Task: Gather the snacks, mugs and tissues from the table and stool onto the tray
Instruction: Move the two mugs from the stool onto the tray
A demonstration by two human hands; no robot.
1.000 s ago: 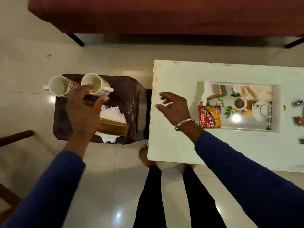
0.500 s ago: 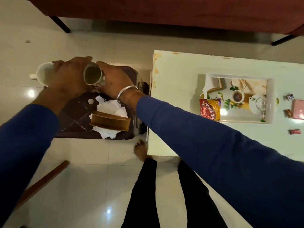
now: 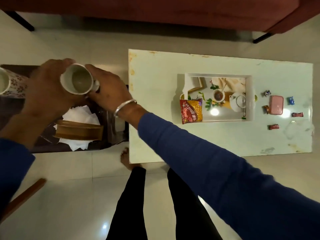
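The right hand (image 3: 110,94), having crossed from the surface (image 3: 155,135), is gripping the mug (image 3: 77,80); the left hand (image 3: 46,94) is cupping it too; tray (image 3: 251,99) next.

mug (image 3: 77,79): glazed ceramic, smooth, glossy inside; second mug (image 3: 10,84) same glaze with floral print. tissues (image 3: 81,116): thin white paper, matt, crumpled. holder (image 3: 78,131): wood, satin. stool (image 3: 114,125): dark, glossy top. table (image 3: 155,101): white, smooth, rust-coloured marks at edges. tray (image 3: 249,97): white walls, glossy printed base catching glare. snack packet (image 3: 191,111): shiny foil-plastic. floor (image 3: 69,196): polished tile. bracelet (image 3: 125,105): bright metal. sleeves (image 3: 207,161): blue knit cloth, matt
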